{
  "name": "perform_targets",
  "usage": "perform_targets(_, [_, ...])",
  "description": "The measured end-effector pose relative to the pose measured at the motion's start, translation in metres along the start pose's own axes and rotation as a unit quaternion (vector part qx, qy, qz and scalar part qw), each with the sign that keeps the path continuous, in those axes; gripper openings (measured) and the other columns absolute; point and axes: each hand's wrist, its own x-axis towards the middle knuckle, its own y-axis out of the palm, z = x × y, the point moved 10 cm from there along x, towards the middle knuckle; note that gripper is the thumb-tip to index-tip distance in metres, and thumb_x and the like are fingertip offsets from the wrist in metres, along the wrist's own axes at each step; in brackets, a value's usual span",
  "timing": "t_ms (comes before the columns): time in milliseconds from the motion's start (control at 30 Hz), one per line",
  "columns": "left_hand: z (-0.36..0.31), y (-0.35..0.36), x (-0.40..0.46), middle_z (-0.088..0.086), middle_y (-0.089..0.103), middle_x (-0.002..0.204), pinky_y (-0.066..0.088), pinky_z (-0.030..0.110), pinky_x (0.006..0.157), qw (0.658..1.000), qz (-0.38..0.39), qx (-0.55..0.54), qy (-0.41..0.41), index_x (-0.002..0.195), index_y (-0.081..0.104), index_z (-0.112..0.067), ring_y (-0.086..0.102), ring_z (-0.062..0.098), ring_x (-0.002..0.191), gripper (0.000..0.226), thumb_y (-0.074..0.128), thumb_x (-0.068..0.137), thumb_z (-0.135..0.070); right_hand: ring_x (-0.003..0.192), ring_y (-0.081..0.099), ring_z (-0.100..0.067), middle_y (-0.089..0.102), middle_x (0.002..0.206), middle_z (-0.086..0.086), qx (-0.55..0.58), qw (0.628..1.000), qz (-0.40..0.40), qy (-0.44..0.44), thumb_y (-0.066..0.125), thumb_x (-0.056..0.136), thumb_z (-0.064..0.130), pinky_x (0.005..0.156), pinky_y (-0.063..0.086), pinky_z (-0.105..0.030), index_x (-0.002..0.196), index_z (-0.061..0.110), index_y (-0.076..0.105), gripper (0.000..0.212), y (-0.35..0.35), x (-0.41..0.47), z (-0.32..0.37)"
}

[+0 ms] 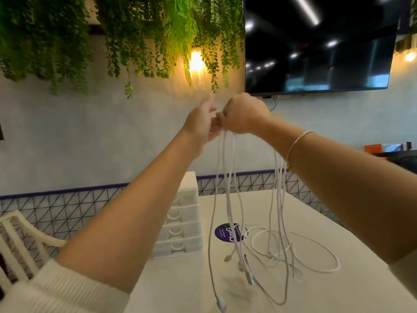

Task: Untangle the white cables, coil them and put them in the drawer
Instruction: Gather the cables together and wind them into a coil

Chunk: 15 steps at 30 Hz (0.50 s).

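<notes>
white bench (316, 211) below, both hands up high: right hand (244, 114) fisted round the white cables (228, 177), left hand (200, 122) picking at the top, grip blurry. still untangling; next, tease one strand free.

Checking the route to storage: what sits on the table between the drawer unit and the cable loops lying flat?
In the head view, a round purple sticker lies between the drawer unit and the flat cable loops, with hanging cables crossing it.

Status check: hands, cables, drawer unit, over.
Both hands raised, right hand gripping white cables; left hand blurred. Ends dangle onto table, still tangled. Drawer unit shut.
</notes>
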Motion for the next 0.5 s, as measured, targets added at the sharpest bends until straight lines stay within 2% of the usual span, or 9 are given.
perform_targets(33, [-0.004, 0.006, 0.006, 0.014, 0.062, 0.103, 0.053, 0.037, 0.084, 1.000, -0.005, 0.001, -0.027, 0.112, 0.055, -0.004, 0.059, 0.023, 0.092, 0.069, 0.017, 0.095, -0.059, 0.069, 0.056, -0.020, 0.052, 0.067, -0.002, 0.002, 1.000, 0.015, -0.007, 0.041, 0.095, 0.028, 0.065, 0.047, -0.031, 0.073, 0.010, 0.056, 0.033, 0.006, -0.001, 0.007])
perform_targets(67, [-0.004, 0.013, 0.008, 0.018, 0.063, 0.108, 0.056, 0.030, 0.067, 0.999, -0.004, 0.015, -0.051, 0.121, 0.053, -0.002, 0.061, 0.022, 0.084, 0.081, 0.012, 0.091, -0.066, 0.071, 0.056, -0.021, 0.051, 0.067, -0.001, 0.001, 1.000, 0.022, -0.011, 0.044, 0.094, 0.025, 0.067, 0.047, -0.031, 0.076, 0.010, 0.057, 0.027, 0.010, -0.002, 0.012])
perform_targets(100, [-0.001, 0.018, 0.008, 0.020, 0.064, 0.108, 0.051, 0.021, 0.050, 0.998, 0.003, 0.040, -0.056, 0.129, 0.049, -0.004, 0.060, 0.020, 0.073, 0.088, 0.009, 0.088, -0.071, 0.073, 0.054, -0.021, 0.052, 0.070, -0.001, 0.002, 1.000, 0.027, -0.012, 0.048, 0.093, 0.023, 0.070, 0.045, -0.031, 0.079, 0.011, 0.057, 0.021, 0.013, -0.002, 0.014])
perform_targets(167, [0.006, 0.025, 0.005, 0.017, 0.064, 0.079, 0.037, 0.015, 0.038, 0.994, 0.022, 0.094, -0.056, 0.134, 0.046, -0.002, 0.051, 0.015, 0.052, 0.098, 0.003, 0.084, -0.075, 0.074, 0.050, -0.020, 0.055, 0.077, -0.004, 0.026, 0.998, 0.055, -0.001, 0.052, 0.092, 0.021, 0.076, 0.041, -0.032, 0.079, 0.011, 0.055, 0.016, 0.022, -0.004, 0.011])
perform_targets(233, [0.014, 0.030, 0.005, 0.005, 0.041, 0.052, 0.026, 0.016, 0.038, 0.989, 0.040, 0.126, -0.068, 0.132, 0.047, 0.000, 0.033, 0.010, 0.040, 0.106, -0.002, 0.079, -0.078, 0.068, 0.047, -0.019, 0.055, 0.075, -0.006, 0.073, 0.992, 0.095, 0.029, 0.047, 0.095, 0.021, 0.074, 0.040, -0.030, 0.086, 0.004, 0.060, 0.024, 0.032, -0.007, -0.001])
perform_targets(300, [0.019, 0.030, 0.005, -0.003, 0.027, 0.049, 0.019, 0.019, 0.040, 0.985, 0.053, 0.145, -0.079, 0.130, 0.050, -0.006, 0.021, 0.008, 0.042, 0.103, -0.003, 0.079, -0.078, 0.055, 0.040, -0.015, 0.048, 0.066, -0.005, 0.221, 0.962, 0.146, 0.060, 0.043, 0.097, 0.025, 0.056, 0.036, -0.025, 0.096, 0.001, 0.060, 0.030, 0.040, -0.013, -0.015])
perform_targets(333, [0.022, 0.029, 0.004, -0.004, 0.025, 0.048, 0.018, 0.020, 0.041, 0.984, 0.055, 0.145, -0.085, 0.124, 0.053, -0.010, 0.019, 0.008, 0.043, 0.097, -0.002, 0.080, -0.077, 0.050, 0.035, -0.012, 0.044, 0.062, -0.003, 0.317, 0.933, 0.156, 0.074, 0.043, 0.098, 0.029, 0.048, 0.031, -0.023, 0.098, 0.002, 0.059, 0.031, 0.040, -0.016, -0.023])
perform_targets(400, [0.024, 0.027, 0.004, -0.006, 0.025, 0.045, 0.019, 0.022, 0.044, 0.986, 0.058, 0.134, -0.087, 0.106, 0.057, -0.009, 0.020, 0.008, 0.043, 0.089, 0.002, 0.083, -0.075, 0.046, 0.029, -0.010, 0.038, 0.056, 0.001, 0.423, 0.888, 0.160, 0.084, 0.042, 0.098, 0.033, 0.045, 0.025, -0.021, 0.098, 0.006, 0.058, 0.031, 0.040, -0.020, -0.037])
perform_targets(500, [0.024, 0.025, 0.006, -0.007, 0.027, 0.043, 0.022, 0.022, 0.044, 0.986, 0.058, 0.145, -0.053, 0.072, 0.058, -0.012, 0.023, 0.009, 0.043, 0.073, 0.015, 0.090, -0.068, 0.046, 0.026, -0.011, 0.034, 0.052, 0.003, 0.447, 0.872, 0.184, 0.078, 0.042, 0.097, 0.038, 0.047, 0.023, -0.023, 0.080, 0.008, 0.057, 0.037, 0.045, -0.029, -0.046])
